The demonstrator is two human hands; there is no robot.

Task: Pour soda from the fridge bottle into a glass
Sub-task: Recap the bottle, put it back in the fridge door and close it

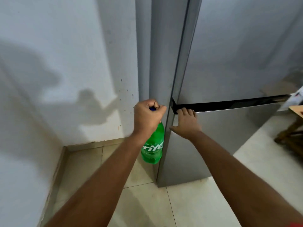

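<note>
Left hand (148, 114): your fist is closed round the top of the soda bottle (153, 145), fingers wrapped over the blue cap (152, 109); the bottle hangs straight down from that grip.
Right hand (185, 122): your palm lies flat on the lower fridge door (221, 136), fingers spread, fingertips at the dark gap (229, 104) between the two doors, thumb out along the door's left edge. It has hold of nothing.
Soda bottle: green plastic with white lettering, upright, clear of the floor (147, 202), just beside the fridge's left front corner, between the fridge and the wall (65, 63).
Fridge: grey steel; the upper door (246, 46) and the lower door both look shut, with only the dark seam between them.
Wall: pale, marked with small specks near the fridge; it carries the shadow (96, 105) of your arm and the bottle.
Floor: light tiles with a tiled skirting along the wall.
Far right: part of a wooden piece of furniture (291, 138), too cropped to tell what it is.
</note>
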